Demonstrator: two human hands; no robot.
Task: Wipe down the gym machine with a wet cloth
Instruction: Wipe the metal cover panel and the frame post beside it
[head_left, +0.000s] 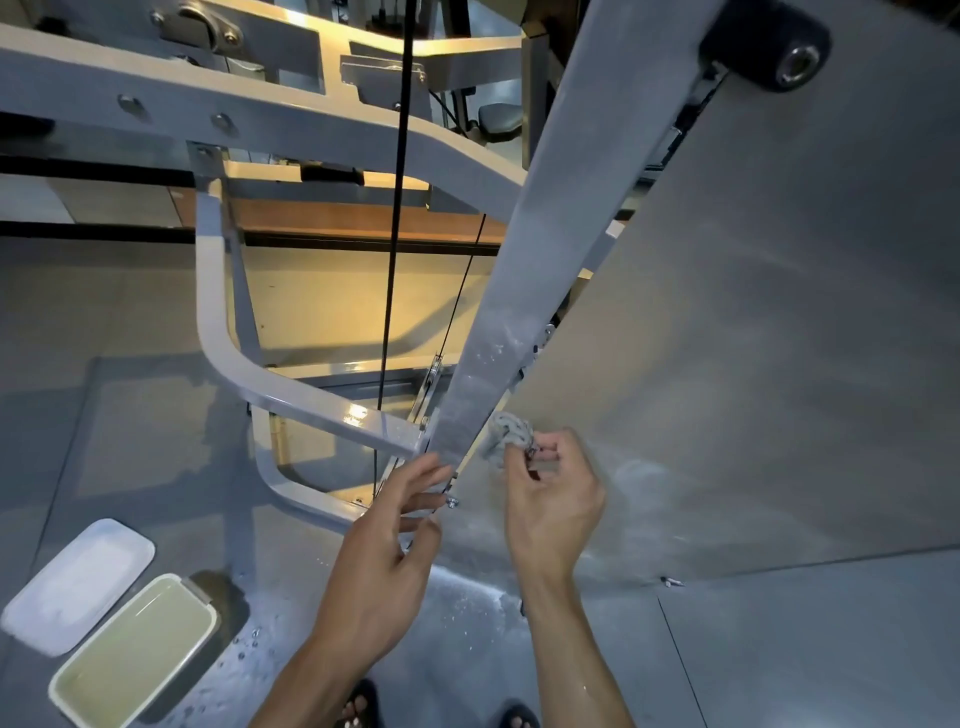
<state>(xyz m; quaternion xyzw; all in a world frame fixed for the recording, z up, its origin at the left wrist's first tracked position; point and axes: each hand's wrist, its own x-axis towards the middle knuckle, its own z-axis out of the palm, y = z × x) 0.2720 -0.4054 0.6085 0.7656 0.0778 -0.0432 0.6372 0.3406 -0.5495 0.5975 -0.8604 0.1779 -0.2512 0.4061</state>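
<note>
We see the right hand (553, 499) with its grip closed around a bunched grey cloth (511, 430), pressed against the lower end of the slanted grey bar (524, 270) of the gym machine (249, 119). Just left of that bar's foot, the left hand (387, 540) reaches with fingers straight, its grip open, fingertips touching the bar's edge. Down-left of the bar, on the wet floor (467, 597), sit a container of yellowish liquid (137, 652) and its white lid (78, 584) side by side.

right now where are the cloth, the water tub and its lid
cloth (511, 430), head view, on the bunched grey wad above the right hand's fingers
water tub (136, 650), head view, on the greenish water inside
lid (79, 584), head view, on its flat white top
</note>
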